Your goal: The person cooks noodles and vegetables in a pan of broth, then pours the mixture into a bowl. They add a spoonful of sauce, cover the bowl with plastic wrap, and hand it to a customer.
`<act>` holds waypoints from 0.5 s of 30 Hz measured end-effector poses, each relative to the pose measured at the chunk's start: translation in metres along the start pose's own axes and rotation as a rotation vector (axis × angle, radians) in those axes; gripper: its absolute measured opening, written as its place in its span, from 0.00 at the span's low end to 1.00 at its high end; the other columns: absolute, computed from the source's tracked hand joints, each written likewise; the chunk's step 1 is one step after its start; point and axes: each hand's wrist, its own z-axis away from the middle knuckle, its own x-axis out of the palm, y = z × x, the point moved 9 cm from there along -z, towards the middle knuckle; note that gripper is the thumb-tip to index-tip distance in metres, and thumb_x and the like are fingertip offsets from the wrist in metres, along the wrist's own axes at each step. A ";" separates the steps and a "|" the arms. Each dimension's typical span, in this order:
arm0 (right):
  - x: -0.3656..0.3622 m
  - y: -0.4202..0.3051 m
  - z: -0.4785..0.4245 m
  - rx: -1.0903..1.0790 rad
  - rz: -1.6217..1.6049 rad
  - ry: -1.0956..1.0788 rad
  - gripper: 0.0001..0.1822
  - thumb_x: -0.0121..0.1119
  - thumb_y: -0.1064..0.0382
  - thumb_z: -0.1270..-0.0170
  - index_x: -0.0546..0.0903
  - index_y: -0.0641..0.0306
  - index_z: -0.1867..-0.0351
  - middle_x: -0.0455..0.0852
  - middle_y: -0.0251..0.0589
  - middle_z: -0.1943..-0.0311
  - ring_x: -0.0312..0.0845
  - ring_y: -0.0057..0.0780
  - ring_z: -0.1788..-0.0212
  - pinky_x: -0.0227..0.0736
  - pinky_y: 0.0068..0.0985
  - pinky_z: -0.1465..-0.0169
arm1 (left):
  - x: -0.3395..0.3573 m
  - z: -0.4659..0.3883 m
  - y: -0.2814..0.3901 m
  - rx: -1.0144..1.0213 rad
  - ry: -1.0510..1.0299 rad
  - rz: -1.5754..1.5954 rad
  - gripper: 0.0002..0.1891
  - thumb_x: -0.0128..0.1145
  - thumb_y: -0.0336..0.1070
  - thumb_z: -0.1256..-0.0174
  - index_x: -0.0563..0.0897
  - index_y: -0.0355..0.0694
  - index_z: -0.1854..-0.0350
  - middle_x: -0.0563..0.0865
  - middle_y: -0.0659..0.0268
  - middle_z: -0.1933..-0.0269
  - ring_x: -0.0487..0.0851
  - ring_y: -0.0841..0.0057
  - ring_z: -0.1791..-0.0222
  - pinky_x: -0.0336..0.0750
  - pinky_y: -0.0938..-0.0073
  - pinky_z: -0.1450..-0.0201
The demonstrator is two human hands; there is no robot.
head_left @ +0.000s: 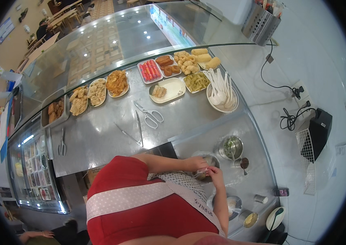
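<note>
My left hand (195,163) and my right hand (215,175) meet over a round metal bowl (214,157). Between their fingertips they pinch a thin, clear plastic bag or film (205,170). What lies inside the bowl is mostly hidden by my hands. Just beyond it stands a steel pot (237,146) holding chopped greens and a spoon. Close to my right hand is a small cup with a dark sauce (244,163), a spoon resting in it. Nearer my body, my right forearm partly covers another metal bowl (236,204) with something white inside.
Fried foods (117,83) and pickled greens (196,82) sit on plates along the glass guard (99,46). White spoons (222,92) fill a bowl. Scissors (150,114) and metal tongs (139,130) lie on the steel counter (99,131). A phone (281,192) rests at the right edge.
</note>
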 end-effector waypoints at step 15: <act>0.032 -0.045 0.064 -0.245 1.018 0.695 0.05 0.58 0.64 0.55 0.78 0.62 0.76 0.78 0.41 0.71 0.76 0.39 0.63 0.74 0.32 0.60 | -0.022 -0.002 -0.016 -0.088 -0.240 0.201 0.01 0.59 0.30 0.49 0.80 0.41 0.73 0.82 0.62 0.69 0.79 0.62 0.62 0.69 0.64 0.54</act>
